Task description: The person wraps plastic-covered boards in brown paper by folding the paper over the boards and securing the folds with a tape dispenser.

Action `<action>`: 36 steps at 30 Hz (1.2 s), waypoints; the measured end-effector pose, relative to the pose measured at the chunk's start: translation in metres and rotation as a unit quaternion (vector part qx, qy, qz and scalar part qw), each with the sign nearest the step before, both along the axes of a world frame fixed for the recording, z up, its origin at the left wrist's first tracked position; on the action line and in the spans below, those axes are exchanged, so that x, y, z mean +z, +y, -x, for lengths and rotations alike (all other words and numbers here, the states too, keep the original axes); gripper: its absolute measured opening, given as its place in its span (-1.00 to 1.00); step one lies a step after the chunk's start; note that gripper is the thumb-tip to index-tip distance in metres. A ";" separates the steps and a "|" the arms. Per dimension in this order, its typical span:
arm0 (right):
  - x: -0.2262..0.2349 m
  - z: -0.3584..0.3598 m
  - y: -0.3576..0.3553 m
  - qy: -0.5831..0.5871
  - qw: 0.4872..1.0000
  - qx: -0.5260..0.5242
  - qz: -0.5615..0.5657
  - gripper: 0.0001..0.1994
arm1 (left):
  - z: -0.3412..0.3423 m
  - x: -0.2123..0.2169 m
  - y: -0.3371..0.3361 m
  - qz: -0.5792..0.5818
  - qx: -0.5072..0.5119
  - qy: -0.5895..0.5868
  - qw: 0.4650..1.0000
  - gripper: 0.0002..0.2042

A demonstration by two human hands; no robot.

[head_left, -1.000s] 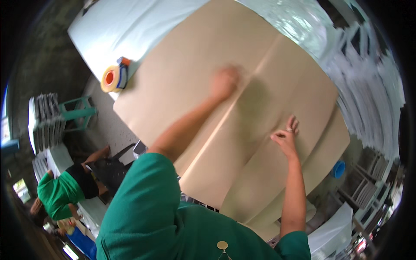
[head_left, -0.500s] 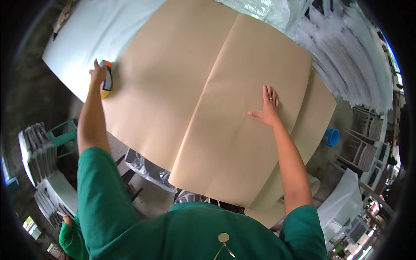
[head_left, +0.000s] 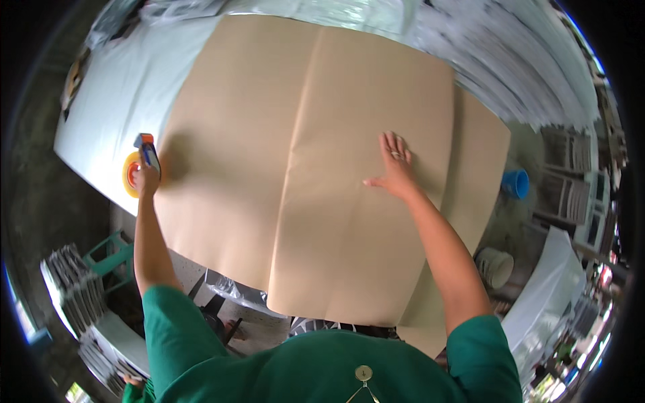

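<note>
A large sheet of brown paper lies spread over a white table, with a crease running down its middle. My right hand rests flat on the paper, fingers apart, right of the crease. My left hand grips a tape dispenser with a yellow roll and an orange and blue frame, at the paper's left edge. A second brown sheet shows under the first at the right.
Stacks of grey printed sheets lie along the far right. A blue cup and a white bucket stand on the floor at the right. A green stool and piles of papers sit at the lower left.
My left hand has left the middle of the paper, reached the tape dispenser at the left edge and taken hold of it. My right hand has moved up and flattened on the paper.
</note>
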State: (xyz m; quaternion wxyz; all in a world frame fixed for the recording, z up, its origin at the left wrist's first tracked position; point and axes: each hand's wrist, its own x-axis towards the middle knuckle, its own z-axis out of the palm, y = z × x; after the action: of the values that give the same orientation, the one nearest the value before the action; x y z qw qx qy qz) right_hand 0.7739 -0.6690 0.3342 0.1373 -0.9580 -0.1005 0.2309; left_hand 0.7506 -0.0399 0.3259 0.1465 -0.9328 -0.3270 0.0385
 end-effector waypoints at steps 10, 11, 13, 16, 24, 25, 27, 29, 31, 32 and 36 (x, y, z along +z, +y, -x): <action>-0.007 0.001 -0.011 -0.035 0.998 -0.051 -0.006 0.19 | -0.124 0.199 -0.433 0.564 -0.256 -0.069 0.782 -0.29; -0.010 0.002 -0.006 -0.053 0.997 -0.054 -0.025 0.20 | -0.154 0.170 -0.443 0.584 -0.295 -0.016 0.756 -0.38; -0.006 0.002 -0.001 -0.054 0.997 -0.045 -0.030 0.21 | -0.177 0.139 -0.485 0.558 -0.200 0.152 0.790 -0.47; -0.007 -0.002 0.005 -0.041 0.999 -0.026 -0.022 0.24 | -0.172 0.094 -0.518 0.340 -0.292 0.233 0.863 -0.58; 0.014 -0.005 -0.003 0.045 0.998 0.020 0.033 0.33 | -0.020 0.059 -0.454 0.424 -0.139 0.479 0.756 -0.54; 0.011 -0.007 -0.010 0.049 0.998 0.009 0.035 0.33 | 0.023 0.061 -0.452 0.414 -0.113 0.503 0.750 -0.22; 0.010 -0.010 -0.008 0.046 0.999 -0.004 0.026 0.31 | 0.091 0.071 -0.454 0.314 -0.139 0.664 0.664 -0.39; 0.012 -0.008 -0.009 0.037 0.999 0.000 0.017 0.30 | 0.150 0.072 -0.476 0.267 -0.119 0.684 0.668 -0.38; 0.014 -0.005 -0.006 0.032 0.999 0.008 0.001 0.29 | 0.168 0.060 -0.499 0.209 -0.130 0.718 0.651 -0.38; 0.015 -0.004 -0.004 0.033 0.999 0.014 -0.007 0.29 | 0.170 0.055 -0.508 0.193 -0.151 0.736 0.631 -0.36; 0.013 -0.001 0.002 0.022 0.999 0.035 -0.011 0.22 | 0.209 0.053 -0.493 0.223 -0.111 0.826 0.506 -0.39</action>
State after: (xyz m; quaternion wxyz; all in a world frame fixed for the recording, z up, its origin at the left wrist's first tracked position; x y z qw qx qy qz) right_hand 0.7747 -0.6670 0.3467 0.1421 -0.9469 -0.1337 0.2556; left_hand 0.5411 -0.5330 0.3784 0.1401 -0.5094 0.0677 0.8463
